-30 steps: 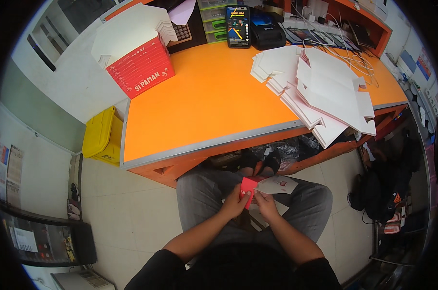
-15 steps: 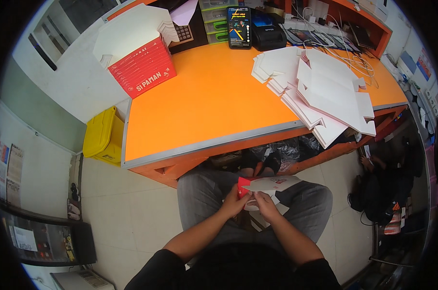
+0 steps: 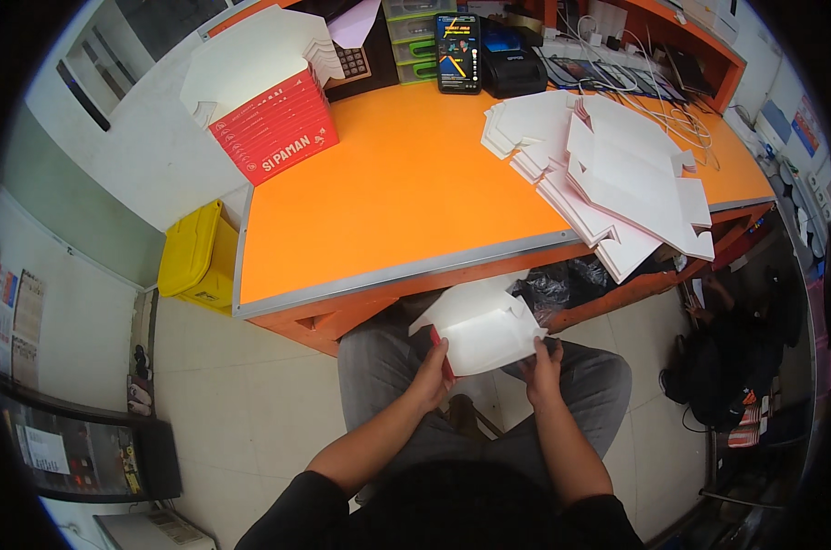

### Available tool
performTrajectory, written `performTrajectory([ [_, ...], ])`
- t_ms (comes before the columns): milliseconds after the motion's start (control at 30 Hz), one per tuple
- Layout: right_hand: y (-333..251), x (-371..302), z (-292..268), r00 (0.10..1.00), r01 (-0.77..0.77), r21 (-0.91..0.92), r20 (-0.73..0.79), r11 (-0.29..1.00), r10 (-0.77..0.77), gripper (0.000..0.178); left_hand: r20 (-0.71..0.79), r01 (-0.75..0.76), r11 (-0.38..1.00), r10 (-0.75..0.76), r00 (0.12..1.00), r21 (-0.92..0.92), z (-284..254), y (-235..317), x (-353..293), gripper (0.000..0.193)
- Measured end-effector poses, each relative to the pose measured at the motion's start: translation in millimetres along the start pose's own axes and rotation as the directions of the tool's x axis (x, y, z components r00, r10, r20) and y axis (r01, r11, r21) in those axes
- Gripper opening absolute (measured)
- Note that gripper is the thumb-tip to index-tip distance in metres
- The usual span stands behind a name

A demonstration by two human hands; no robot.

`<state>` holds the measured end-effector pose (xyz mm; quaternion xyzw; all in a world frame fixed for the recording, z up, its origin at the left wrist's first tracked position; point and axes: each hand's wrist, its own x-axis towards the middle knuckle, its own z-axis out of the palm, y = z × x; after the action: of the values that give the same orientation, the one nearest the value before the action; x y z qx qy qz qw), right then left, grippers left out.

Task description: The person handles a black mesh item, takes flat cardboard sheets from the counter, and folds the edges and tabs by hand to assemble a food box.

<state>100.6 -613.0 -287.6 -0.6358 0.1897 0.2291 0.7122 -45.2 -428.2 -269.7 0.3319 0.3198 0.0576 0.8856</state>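
Observation:
A partly folded cardboard box (image 3: 485, 337), white inside with a red outer side, is held over my lap between both hands. My left hand (image 3: 433, 371) grips its red left side, the thumb along the edge. At the right corner, my right hand (image 3: 544, 367) pinches a side flap. The box's wide lid flap stands up toward the table. On the orange table (image 3: 388, 183), a stack of folded red boxes with white open lids (image 3: 282, 128) is at the left. Flat white box blanks (image 3: 626, 170) lie piled at the right, overhanging the front edge.
A phone (image 3: 458, 53) stands upright at the back of the table beside a black printer (image 3: 511, 64). White cables (image 3: 658, 96) tangle at the back right. A yellow bin (image 3: 195, 257) is left of the table. Another person in dark clothes (image 3: 731, 367) is low at the right.
My hands have moved apart from close together. The box has turned and lifted toward the table, so its white inside now faces up.

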Motion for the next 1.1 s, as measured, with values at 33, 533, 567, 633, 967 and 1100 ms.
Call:
performTrajectory([
  [33,-3.4,0.0,-1.6,0.996,0.029,0.148,0.077,0.989,-0.040,0.087,0.056,0.037,0.999,-0.038,0.998,0.016,-0.3,-2.4,1.6,0.062],
  [533,-44.5,-14.3,-16.8,0.852,0.519,-0.012,0.089,0.855,-0.516,0.028,0.107,0.020,0.689,-0.141,0.984,0.724,-6.5,-35.9,5.0,0.048],
  [567,-46.3,-20.9,-17.5,0.804,0.590,-0.121,0.172,0.798,-0.569,0.027,0.243,-0.155,0.731,-0.015,0.970,0.665,-3.3,-34.3,3.6,0.043],
  [633,-47.7,-40.3,-19.1,0.742,0.667,-0.151,0.226,0.730,-0.631,0.026,0.371,-0.323,0.748,0.110,0.922,0.580,12.3,-25.0,-1.7,0.039],
  [967,-88.8,-120.2,-19.2,0.210,0.974,-0.195,0.596,0.113,-0.775,0.028,0.174,-0.237,0.958,0.209,0.962,0.161,56.7,28.6,-18.4,0.045],
  [1100,-95.2,-129.1,-24.8,0.104,0.984,-0.175,0.667,-0.019,-0.738,0.033,0.185,-0.252,0.963,0.232,0.955,0.097,58.5,34.1,-19.5,0.045],
])
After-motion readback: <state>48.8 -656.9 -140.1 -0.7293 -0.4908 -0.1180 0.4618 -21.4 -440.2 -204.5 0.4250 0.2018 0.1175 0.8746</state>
